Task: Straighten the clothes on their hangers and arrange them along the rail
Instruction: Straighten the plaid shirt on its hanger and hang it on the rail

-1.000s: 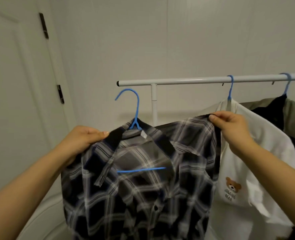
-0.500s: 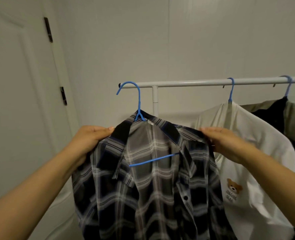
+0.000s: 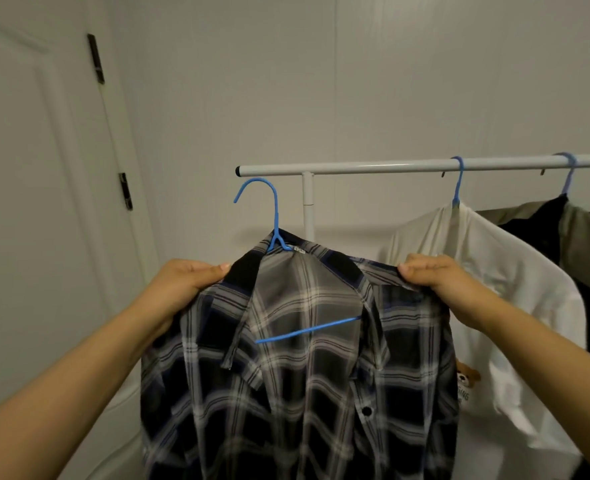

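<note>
A black and white plaid shirt [image 3: 304,375] hangs on a blue hanger [image 3: 275,216], held up in front of me. The hanger's hook sits just below the left end of the white rail [image 3: 373,167] and is not on it. My left hand [image 3: 182,282] grips the shirt's left shoulder. My right hand [image 3: 435,278] grips its right shoulder. The hanger's lower bar shows slanted across the open collar.
A white T-shirt with a bear print [image 3: 515,323] hangs on the rail to the right on a blue hanger. Beyond it hangs a dark and olive garment [image 3: 581,244]. The rail's upright post [image 3: 307,206] stands behind the plaid shirt. A white door [image 3: 37,202] is on the left.
The plaid shirt rose toward the rail's left end, then dropped slightly so its hook is below the rail. My right hand shifted its hold from the shirt's far edge onto the shoulder.
</note>
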